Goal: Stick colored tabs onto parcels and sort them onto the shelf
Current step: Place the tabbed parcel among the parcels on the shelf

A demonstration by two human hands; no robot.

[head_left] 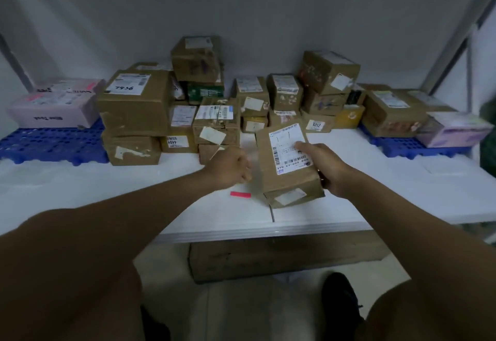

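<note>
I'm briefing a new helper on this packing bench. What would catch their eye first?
First the brown parcel at the centre, tilted up off the white table and gripped by the right hand. Just left of it lies a bright pink tab on the table, below the loosely closed left hand. Behind, a jumble of stacked cardboard boxes fills the back, flanked by blue pallets.

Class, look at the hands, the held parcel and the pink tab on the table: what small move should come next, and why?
Probably the left hand should drop to pick up the pink tab. The tab lies loose on the white table just below that hand, while the right hand already holds the parcel, with no tab visible on it.
</note>
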